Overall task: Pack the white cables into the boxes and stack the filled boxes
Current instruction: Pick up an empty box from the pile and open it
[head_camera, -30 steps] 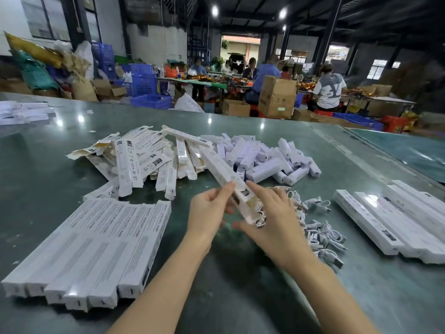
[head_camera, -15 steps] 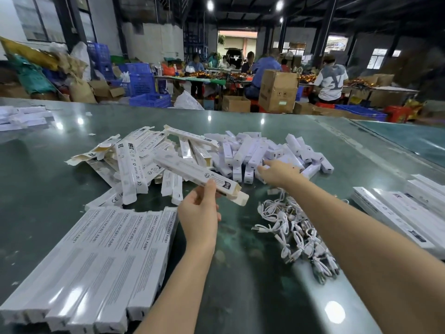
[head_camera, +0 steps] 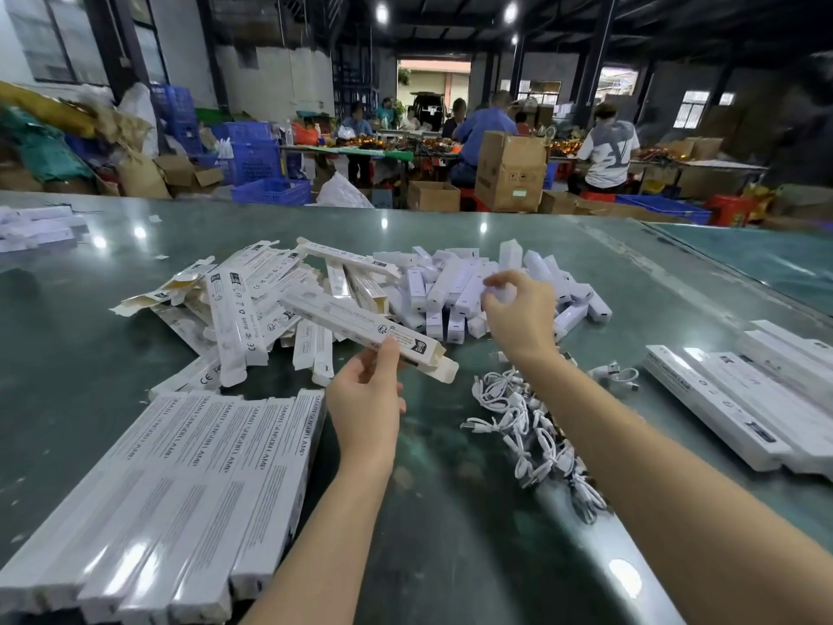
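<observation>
Left hand [head_camera: 366, 401] grips a long white box [head_camera: 367, 329] near its open end, thumb on top and fingers curled under. The end flap [head_camera: 444, 369] hangs open. The box's long axis runs from near-right, at the hand, up and away to the far-left, over the heap of flat unfilled boxes [head_camera: 239, 304].

Right hand [head_camera: 518, 309] is out over the pile of small white blocks [head_camera: 455, 290], fingers curled round one small white piece [head_camera: 500, 293]. What exactly that piece is cannot be told; it is blurred.

White cables [head_camera: 532, 426] lie in a loose tangle on the green surface [head_camera: 450, 512], just nearer than the right hand and to the right of the held box's open end. One stray cable [head_camera: 620, 374] lies further right. No cable is seen in either hand.

Closed boxes [head_camera: 180, 498] lie side by side in a flat row near-left. Another group of long boxes [head_camera: 748, 399] lies at the right edge.

Judgement: this box is being filled. The key relation is that the open mouth points toward the right hand and the cable tangle, so the right hand is the nearer one for feeding things in along the box's axis, right to left. Cables sit between the right wrist and the person. Risk: tangled cables may lift in a clump.
</observation>
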Available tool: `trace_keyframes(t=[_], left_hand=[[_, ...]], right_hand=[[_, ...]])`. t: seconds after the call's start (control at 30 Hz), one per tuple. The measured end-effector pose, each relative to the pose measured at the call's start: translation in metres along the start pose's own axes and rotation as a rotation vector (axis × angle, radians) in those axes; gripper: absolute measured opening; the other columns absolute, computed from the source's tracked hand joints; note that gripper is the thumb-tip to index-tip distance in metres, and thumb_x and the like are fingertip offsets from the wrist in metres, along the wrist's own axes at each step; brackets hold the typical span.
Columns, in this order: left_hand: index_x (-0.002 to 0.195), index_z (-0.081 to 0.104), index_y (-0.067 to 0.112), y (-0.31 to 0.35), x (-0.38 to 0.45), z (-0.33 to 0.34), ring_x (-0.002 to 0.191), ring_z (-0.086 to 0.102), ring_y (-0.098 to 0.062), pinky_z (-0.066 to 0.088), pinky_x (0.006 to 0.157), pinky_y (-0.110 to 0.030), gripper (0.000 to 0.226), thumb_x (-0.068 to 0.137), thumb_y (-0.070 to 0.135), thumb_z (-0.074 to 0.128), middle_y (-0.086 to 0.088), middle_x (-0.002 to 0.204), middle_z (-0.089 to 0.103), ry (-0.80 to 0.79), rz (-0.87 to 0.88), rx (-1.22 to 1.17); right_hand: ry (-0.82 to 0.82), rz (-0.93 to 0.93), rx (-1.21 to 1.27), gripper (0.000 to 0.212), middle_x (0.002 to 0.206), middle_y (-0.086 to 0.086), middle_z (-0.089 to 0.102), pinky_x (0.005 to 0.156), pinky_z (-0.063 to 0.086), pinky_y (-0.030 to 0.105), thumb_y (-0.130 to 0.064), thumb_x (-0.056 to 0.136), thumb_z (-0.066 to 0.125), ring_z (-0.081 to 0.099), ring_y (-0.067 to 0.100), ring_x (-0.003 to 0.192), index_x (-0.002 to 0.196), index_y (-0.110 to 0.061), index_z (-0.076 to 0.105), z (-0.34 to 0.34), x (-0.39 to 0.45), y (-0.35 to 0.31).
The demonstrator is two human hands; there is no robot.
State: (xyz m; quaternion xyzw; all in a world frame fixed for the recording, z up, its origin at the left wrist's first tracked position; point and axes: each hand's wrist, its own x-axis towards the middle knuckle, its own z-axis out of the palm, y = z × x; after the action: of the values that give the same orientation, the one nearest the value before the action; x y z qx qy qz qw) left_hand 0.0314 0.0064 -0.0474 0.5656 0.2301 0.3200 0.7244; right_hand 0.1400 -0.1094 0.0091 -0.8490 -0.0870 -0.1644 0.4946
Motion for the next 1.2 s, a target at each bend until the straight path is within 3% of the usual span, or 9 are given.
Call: trace_keyframes(t=[0.1, 0.17, 0.27, 0.33, 0.4, 0.53, 0.77, 1.0, 1.2], left_hand=[[0.088, 0.069, 0.008, 0.001, 0.001, -0.001, 0.038, 0.047, -0.001, 0.042, 0.042, -0.014, 0.029, 0.090, 0.037, 0.069, 0.008, 0.052, 0.058, 0.024, -0.027, -0.040], [0.091, 0.067, 0.007, 0.002, 0.002, -0.001, 0.041, 0.049, 0.001, 0.043, 0.044, -0.017, 0.028, 0.090, 0.034, 0.069, 0.009, 0.053, 0.060, 0.029, -0.037, -0.080], [0.087, 0.064, 0.011, 0.004, 0.004, -0.003, 0.045, 0.053, 0.000, 0.047, 0.050, -0.022, 0.023, 0.090, 0.033, 0.070, 0.011, 0.057, 0.062, 0.033, -0.066, -0.143], [0.083, 0.064, 0.012, 0.006, 0.004, -0.006, 0.046, 0.054, -0.001, 0.047, 0.049, -0.021, 0.022, 0.089, 0.033, 0.071, 0.009, 0.058, 0.063, 0.027, -0.085, -0.183], [0.081, 0.066, 0.013, 0.008, 0.004, -0.007, 0.046, 0.053, -0.001, 0.045, 0.045, -0.017, 0.020, 0.090, 0.031, 0.070, 0.009, 0.058, 0.066, 0.024, -0.087, -0.216], [0.088, 0.070, 0.010, 0.011, 0.003, -0.006, 0.045, 0.049, -0.003, 0.039, 0.039, -0.017, 0.016, 0.091, 0.026, 0.069, 0.003, 0.068, 0.072, -0.015, -0.083, -0.281], [0.089, 0.069, 0.011, 0.010, 0.002, -0.004, 0.048, 0.049, -0.004, 0.037, 0.039, -0.017, 0.017, 0.091, 0.028, 0.069, 0.005, 0.067, 0.069, -0.031, -0.075, -0.255], [0.088, 0.068, 0.009, 0.010, 0.004, -0.006, 0.050, 0.050, -0.005, 0.037, 0.039, -0.017, 0.019, 0.090, 0.028, 0.070, -0.001, 0.073, 0.068, -0.041, -0.093, -0.280], [0.092, 0.070, 0.011, 0.007, 0.003, -0.007, 0.048, 0.048, -0.003, 0.036, 0.040, -0.016, 0.023, 0.089, 0.033, 0.070, 0.004, 0.067, 0.067, -0.116, -0.072, -0.187]], right_hand=[[-0.030, -0.179, 0.233, 0.027, 0.087, -0.004, 0.062, 0.056, 0.046, 0.025, -0.009, 0.096, 0.048, 0.056, 0.016, 0.068, 0.112, -0.028, 0.058, -0.028, -0.041, -0.010], [-0.104, -0.249, 0.348, 0.041, 0.081, 0.007, 0.063, 0.047, 0.041, 0.026, -0.005, 0.096, 0.047, 0.055, 0.023, 0.058, 0.121, -0.038, 0.047, -0.046, -0.068, -0.009], [-0.143, -0.347, 0.324, 0.043, 0.078, 0.015, 0.062, 0.050, 0.040, 0.033, -0.002, 0.095, 0.053, 0.052, 0.026, 0.057, 0.124, -0.032, 0.046, -0.058, -0.097, 0.002], [-0.089, -0.387, 0.236, 0.033, 0.077, 0.007, 0.064, 0.052, 0.039, 0.025, 0.000, 0.091, 0.059, 0.047, 0.013, 0.054, 0.116, -0.021, 0.058, -0.057, -0.105, 0.013], [-0.085, -0.396, 0.172, 0.030, 0.082, 0.000, 0.066, 0.057, 0.038, 0.020, 0.001, 0.089, 0.060, 0.046, 0.011, 0.058, 0.113, -0.017, 0.063, -0.053, -0.106, 0.020], [-0.099, -0.404, 0.096, 0.031, 0.086, -0.009, 0.065, 0.064, 0.037, 0.012, 0.002, 0.088, 0.060, 0.050, 0.006, 0.067, 0.112, -0.017, 0.064, -0.049, -0.103, 0.027], [-0.164, -0.454, 0.058, 0.033, 0.094, -0.025, 0.060, 0.072, 0.035, 0.004, 0.002, 0.089, 0.058, 0.053, -0.008, 0.080, 0.112, -0.020, 0.063, -0.047, -0.105, 0.032], [-0.237, -0.482, 0.026, 0.039, 0.099, -0.024, 0.057, 0.078, 0.032, 0.004, 0.007, 0.087, 0.056, 0.050, -0.009, 0.088, 0.114, -0.021, 0.062, -0.053, -0.103, 0.034], [-0.278, -0.529, -0.006, 0.040, 0.107, -0.011, 0.060, 0.086, 0.034, 0.008, 0.011, 0.086, 0.054, 0.050, -0.004, 0.097, 0.114, -0.016, 0.064, -0.056, -0.104, 0.033]])
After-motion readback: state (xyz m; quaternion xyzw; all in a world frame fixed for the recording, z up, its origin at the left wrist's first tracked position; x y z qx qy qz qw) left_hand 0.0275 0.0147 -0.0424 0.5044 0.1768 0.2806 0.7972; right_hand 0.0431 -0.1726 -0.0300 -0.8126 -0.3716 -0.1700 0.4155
